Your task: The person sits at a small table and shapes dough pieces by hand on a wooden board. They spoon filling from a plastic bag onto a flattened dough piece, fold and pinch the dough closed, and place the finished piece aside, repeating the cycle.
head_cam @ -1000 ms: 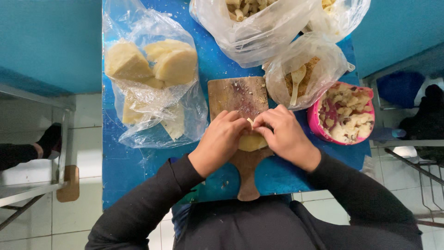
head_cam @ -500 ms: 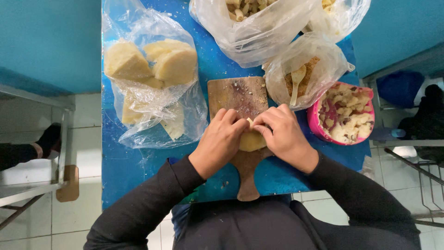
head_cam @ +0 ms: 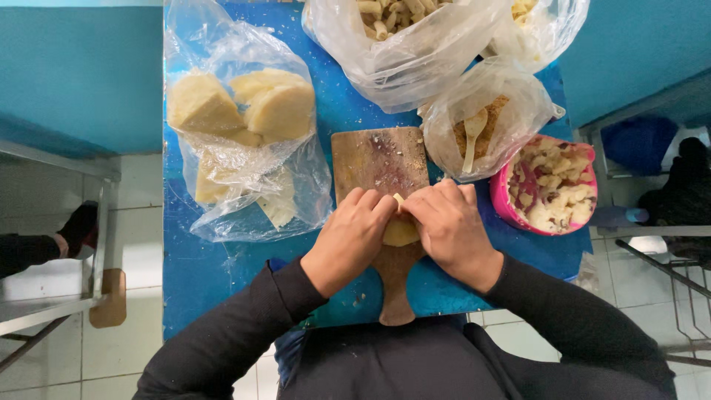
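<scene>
A wooden cutting board with a handle lies on the blue table. My left hand and my right hand meet over the board's near end, both pinching a pale yellow lump of dough. The fingertips of both hands press together on top of the lump; most of it is hidden under them. Black sleeves cover both arms.
A clear bag with large pale dough blocks lies left of the board. A bag with crumbs and a spoon and a pink bowl of pale pieces sit at the right. More filled bags are behind. A metal stand is left.
Both hands stay on the dough lump with only slight finger shifts. Nothing else has moved.
</scene>
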Action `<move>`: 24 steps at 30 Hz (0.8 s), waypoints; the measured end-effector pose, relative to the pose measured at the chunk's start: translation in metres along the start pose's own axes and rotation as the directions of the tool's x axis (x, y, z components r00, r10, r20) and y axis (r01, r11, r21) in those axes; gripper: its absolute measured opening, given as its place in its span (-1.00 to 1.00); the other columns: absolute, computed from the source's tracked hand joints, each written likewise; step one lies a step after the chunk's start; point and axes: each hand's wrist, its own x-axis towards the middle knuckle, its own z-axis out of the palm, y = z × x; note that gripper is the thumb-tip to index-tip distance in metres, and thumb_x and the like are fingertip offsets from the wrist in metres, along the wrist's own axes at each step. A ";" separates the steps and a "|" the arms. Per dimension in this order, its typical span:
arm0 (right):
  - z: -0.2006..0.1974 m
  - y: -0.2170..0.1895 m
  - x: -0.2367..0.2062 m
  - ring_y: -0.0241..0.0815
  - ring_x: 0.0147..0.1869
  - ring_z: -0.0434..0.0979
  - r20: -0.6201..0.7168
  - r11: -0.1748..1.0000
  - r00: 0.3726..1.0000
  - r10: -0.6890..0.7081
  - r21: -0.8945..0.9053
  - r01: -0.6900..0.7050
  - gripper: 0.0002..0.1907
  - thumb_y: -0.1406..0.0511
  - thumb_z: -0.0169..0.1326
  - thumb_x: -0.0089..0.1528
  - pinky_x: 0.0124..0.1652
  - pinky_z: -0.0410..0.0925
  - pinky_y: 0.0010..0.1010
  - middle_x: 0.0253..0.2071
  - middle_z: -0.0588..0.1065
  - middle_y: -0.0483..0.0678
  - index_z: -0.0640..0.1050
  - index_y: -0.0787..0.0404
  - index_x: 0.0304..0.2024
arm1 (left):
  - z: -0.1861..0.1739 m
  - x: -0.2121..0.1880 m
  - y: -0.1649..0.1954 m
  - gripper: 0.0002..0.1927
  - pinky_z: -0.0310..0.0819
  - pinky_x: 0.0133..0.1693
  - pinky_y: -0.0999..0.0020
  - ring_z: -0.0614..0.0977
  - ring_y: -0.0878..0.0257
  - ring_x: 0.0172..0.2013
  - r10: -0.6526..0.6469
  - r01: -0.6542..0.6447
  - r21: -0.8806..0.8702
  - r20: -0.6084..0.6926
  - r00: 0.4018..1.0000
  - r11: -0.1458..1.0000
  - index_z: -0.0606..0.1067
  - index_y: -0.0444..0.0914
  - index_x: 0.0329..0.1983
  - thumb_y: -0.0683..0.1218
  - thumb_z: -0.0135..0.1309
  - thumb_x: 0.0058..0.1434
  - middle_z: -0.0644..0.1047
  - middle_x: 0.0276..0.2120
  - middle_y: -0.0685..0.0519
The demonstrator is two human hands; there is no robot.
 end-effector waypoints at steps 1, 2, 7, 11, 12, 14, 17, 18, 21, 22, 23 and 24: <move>-0.001 0.001 0.000 -0.09 0.01 0.44 0.006 1.000 1.000 0.009 0.008 -0.009 -0.76 0.41 0.14 0.12 0.01 0.19 -0.20 -0.16 0.52 -0.19 0.58 0.08 -0.17 | 0.000 0.000 0.000 -0.83 0.44 -0.09 0.11 0.50 -0.03 -0.15 0.002 -0.002 -0.012 -0.018 1.000 1.000 0.43 -0.25 -0.18 -0.25 0.01 0.14 0.46 -0.26 -0.04; -0.001 0.002 0.001 -0.09 0.01 0.44 0.013 1.000 1.000 0.018 0.017 -0.018 -0.76 0.42 0.13 0.10 0.01 0.19 -0.20 -0.17 0.53 -0.20 0.59 0.07 -0.18 | -0.001 0.000 0.000 -0.81 0.43 -0.10 0.12 0.50 -0.03 -0.15 0.002 -0.003 -0.025 -0.034 0.999 1.000 0.43 -0.25 -0.17 -0.25 0.01 0.13 0.46 -0.25 -0.04; 0.000 0.009 0.010 -0.07 -0.04 0.40 -0.009 0.993 0.997 0.078 0.093 -0.077 -0.88 0.33 0.22 0.17 -0.03 0.18 -0.21 -0.22 0.52 -0.20 0.61 0.03 -0.24 | -0.003 0.002 -0.003 -0.82 0.42 -0.11 0.13 0.48 -0.04 -0.17 0.029 -0.029 0.006 -0.078 0.997 1.000 0.43 -0.24 -0.20 -0.24 0.02 0.10 0.46 -0.24 -0.06; 0.000 0.005 0.006 -0.11 0.02 0.46 -0.029 0.994 0.999 0.026 0.105 -0.023 -0.78 0.41 0.14 0.12 0.03 0.20 -0.21 -0.16 0.56 -0.20 0.61 0.10 -0.17 | 0.000 0.001 -0.003 -0.80 0.43 -0.10 0.14 0.49 -0.02 -0.16 0.020 -0.021 -0.013 -0.068 0.997 1.000 0.44 -0.28 -0.14 -0.24 0.01 0.15 0.46 -0.25 -0.04; 0.000 0.004 0.005 -0.11 0.01 0.46 -0.023 0.994 0.999 0.029 0.106 -0.026 -0.80 0.38 0.16 0.14 0.02 0.19 -0.21 -0.16 0.56 -0.20 0.61 0.10 -0.17 | 0.001 0.000 -0.003 -0.81 0.43 -0.09 0.14 0.50 -0.01 -0.16 0.020 -0.021 -0.018 -0.063 0.998 1.000 0.43 -0.29 -0.13 -0.23 0.01 0.17 0.45 -0.26 -0.04; 0.000 0.003 0.004 -0.10 -0.02 0.46 -0.011 0.993 0.999 0.038 0.109 -0.036 -0.85 0.34 0.20 0.18 -0.01 0.18 -0.22 -0.16 0.56 -0.20 0.62 0.08 -0.18 | 0.002 -0.001 -0.005 -0.83 0.42 -0.11 0.13 0.49 -0.02 -0.18 0.010 -0.011 -0.027 -0.046 0.999 1.000 0.44 -0.28 -0.15 -0.23 0.02 0.18 0.45 -0.27 -0.05; 0.002 0.007 0.007 -0.12 -0.01 0.47 0.027 0.991 0.996 0.083 0.103 -0.085 -0.89 0.33 0.22 0.18 0.00 0.18 -0.23 -0.19 0.56 -0.22 0.60 0.04 -0.23 | 0.005 0.000 -0.007 -0.85 0.41 -0.11 0.13 0.49 -0.02 -0.18 0.029 -0.030 -0.019 -0.063 0.998 0.999 0.44 -0.27 -0.18 -0.22 0.03 0.17 0.45 -0.27 -0.05; 0.002 0.008 0.008 -0.12 -0.01 0.46 0.010 0.993 0.998 0.067 0.092 -0.067 -0.88 0.33 0.21 0.19 0.00 0.18 -0.23 -0.17 0.56 -0.22 0.60 0.05 -0.21 | 0.006 0.002 -0.009 -0.86 0.42 -0.11 0.14 0.49 -0.02 -0.18 0.042 -0.043 -0.007 -0.080 0.996 0.999 0.44 -0.27 -0.20 -0.22 0.03 0.16 0.45 -0.27 -0.05; 0.003 0.009 0.008 -0.11 0.01 0.46 -0.037 0.999 0.999 0.014 0.037 -0.013 -0.80 0.34 0.19 0.17 0.02 0.17 -0.22 -0.12 0.56 -0.22 0.61 0.06 -0.13 | 0.007 0.003 -0.012 -0.85 0.41 -0.11 0.14 0.48 -0.02 -0.18 0.043 -0.042 0.013 -0.089 0.995 0.999 0.45 -0.27 -0.20 -0.22 0.05 0.14 0.45 -0.27 -0.06; 0.004 0.007 0.006 -0.10 0.02 0.45 -0.055 1.000 0.998 -0.006 0.001 0.006 -0.75 0.36 0.17 0.15 0.02 0.16 -0.22 -0.10 0.57 -0.21 0.61 0.07 -0.10 | 0.007 0.004 -0.013 -0.83 0.41 -0.11 0.15 0.48 -0.02 -0.18 0.045 -0.043 0.017 -0.098 0.994 0.999 0.47 -0.27 -0.18 -0.23 0.05 0.14 0.45 -0.27 -0.06; 0.004 0.006 0.004 -0.09 0.03 0.45 -0.071 0.999 0.997 -0.026 -0.035 0.023 -0.70 0.38 0.16 0.13 0.03 0.16 -0.22 -0.08 0.57 -0.21 0.62 0.07 -0.07 | 0.008 0.004 -0.013 -0.81 0.42 -0.11 0.15 0.48 -0.02 -0.17 0.047 -0.045 0.019 -0.107 0.993 0.999 0.48 -0.27 -0.16 -0.24 0.05 0.14 0.45 -0.27 -0.05; 0.004 0.005 0.002 -0.11 0.03 0.45 -0.074 0.997 0.996 -0.050 -0.064 0.045 -0.68 0.38 0.15 0.12 0.03 0.16 -0.22 -0.06 0.57 -0.21 0.62 0.08 -0.05 | 0.008 0.004 -0.014 -0.78 0.42 -0.11 0.15 0.48 -0.02 -0.17 0.049 -0.047 0.021 -0.115 0.992 0.999 0.49 -0.27 -0.13 -0.24 0.04 0.13 0.45 -0.27 -0.05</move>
